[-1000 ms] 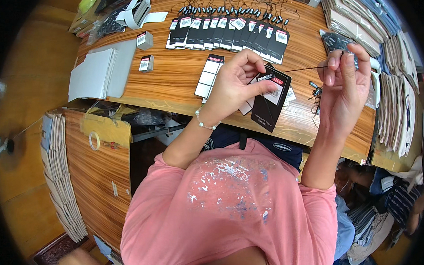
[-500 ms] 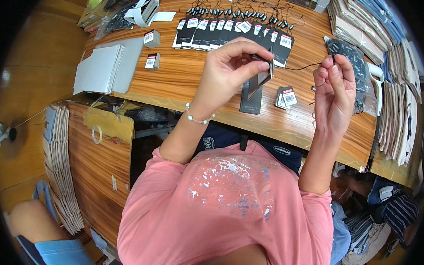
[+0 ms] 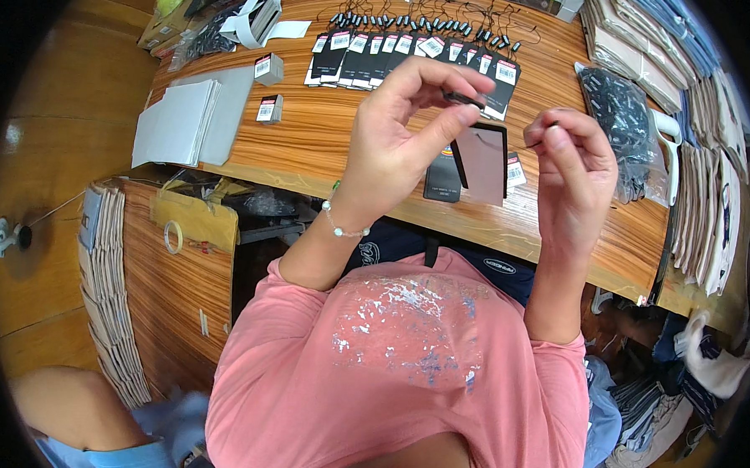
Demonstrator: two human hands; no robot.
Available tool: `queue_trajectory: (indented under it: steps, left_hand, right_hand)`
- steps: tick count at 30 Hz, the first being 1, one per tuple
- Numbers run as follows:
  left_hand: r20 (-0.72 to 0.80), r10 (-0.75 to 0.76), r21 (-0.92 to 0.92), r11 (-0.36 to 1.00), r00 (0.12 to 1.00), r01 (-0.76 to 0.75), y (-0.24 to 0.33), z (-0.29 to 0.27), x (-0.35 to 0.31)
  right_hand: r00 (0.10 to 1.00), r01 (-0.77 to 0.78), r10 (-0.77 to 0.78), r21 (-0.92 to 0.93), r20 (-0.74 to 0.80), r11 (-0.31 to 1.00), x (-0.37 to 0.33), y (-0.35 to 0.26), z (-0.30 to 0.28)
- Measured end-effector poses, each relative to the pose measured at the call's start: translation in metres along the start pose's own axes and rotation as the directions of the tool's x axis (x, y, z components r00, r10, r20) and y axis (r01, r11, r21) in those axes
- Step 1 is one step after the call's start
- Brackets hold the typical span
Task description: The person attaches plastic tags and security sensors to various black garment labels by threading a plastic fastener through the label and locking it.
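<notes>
My left hand (image 3: 400,139) is closed, with thumb and fingertips pinching a small black string fastener (image 3: 463,99). Just below those fingertips hangs a dark-bordered hang tag (image 3: 487,168) with a pinkish-grey face. How it joins the fastener is hidden. To the right, my right hand (image 3: 577,172) pinches a thin black string (image 3: 533,144), of which only a short end shows. Under the hanging tag lies a black tag (image 3: 442,185) on the table. A small stack of labels (image 3: 516,171) sits beside it, partly covered.
A row of black tags (image 3: 374,60) with strings lies at the back. Two label stacks (image 3: 269,69) and white sheets (image 3: 175,121) sit left. At right are a bag of black fasteners (image 3: 618,119), a white tool (image 3: 665,150) and folded garments (image 3: 703,190). Another person's arm (image 3: 83,409) shows lower left.
The tag has turned from edge-on to show its face and now hangs lower. My right hand has moved left, closer to my left hand. The other person's arm at lower left has shifted.
</notes>
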State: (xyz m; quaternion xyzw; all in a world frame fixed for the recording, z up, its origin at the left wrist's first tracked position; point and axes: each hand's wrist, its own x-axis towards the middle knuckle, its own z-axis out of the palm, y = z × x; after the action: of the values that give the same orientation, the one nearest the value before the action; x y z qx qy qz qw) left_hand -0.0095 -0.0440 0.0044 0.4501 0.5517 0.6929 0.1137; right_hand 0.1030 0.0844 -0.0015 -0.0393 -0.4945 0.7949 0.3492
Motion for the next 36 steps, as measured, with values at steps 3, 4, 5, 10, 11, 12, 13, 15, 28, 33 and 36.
queue_trajectory:
  steps: [3,4,5,10,11,12,13,15,28,33,36]
  left_hand:
    - [-0.020,-0.060,-0.035,0.998,0.998,0.059,0.004,0.000,0.002]
    - [-0.027,-0.122,-0.095,0.988,0.992,0.119,0.005,0.000,0.002]
    - [-0.052,-0.103,-0.110,0.989,0.993,0.097,0.004,0.001,0.002]
    - [-0.164,-0.176,-0.202,0.969,0.971,0.142,0.006,0.007,0.005]
    - [-0.159,-0.178,-0.207,0.968,0.971,0.144,0.006,0.008,0.005]
    - [-0.154,-0.181,-0.213,0.966,0.971,0.146,0.006,0.008,0.005]
    - [-0.148,-0.183,-0.220,0.964,0.972,0.148,0.006,0.008,0.006]
    - [-0.109,-0.160,-0.139,0.980,0.981,0.144,0.004,0.006,0.005]
    - [-0.090,-0.221,-0.183,0.962,0.971,0.202,0.005,0.012,0.006]
    - [-0.010,-0.247,-0.182,0.953,0.969,0.241,0.002,0.008,0.007]
    - [-0.009,-0.244,-0.213,0.948,0.970,0.237,0.002,0.009,0.005]
  right_hand:
    - [0.999,-0.009,0.016,-0.217,0.030,0.976,-0.002,-0.003,0.009]
    - [0.999,-0.006,0.019,-0.284,0.044,0.959,-0.002,-0.003,0.012]
    - [0.997,0.033,-0.011,-0.298,0.075,0.954,-0.002,-0.002,0.014]
    - [0.984,0.158,-0.108,-0.431,0.140,0.888,-0.002,0.003,0.017]
    - [0.985,0.153,-0.103,-0.433,0.138,0.889,-0.001,0.003,0.018]
    - [0.986,0.148,-0.098,-0.436,0.136,0.888,-0.001,0.003,0.018]
    - [0.984,0.149,-0.092,-0.438,0.150,0.887,0.000,0.002,0.017]
    - [0.981,0.151,-0.080,-0.443,0.177,0.884,0.000,0.000,0.015]
    - [0.992,-0.031,0.063,-0.267,0.114,0.963,0.002,-0.005,0.013]
    - [0.989,-0.016,0.059,-0.303,0.136,0.953,0.000,-0.002,0.009]
    - [0.990,-0.015,0.052,-0.270,0.132,0.963,-0.002,0.000,0.009]
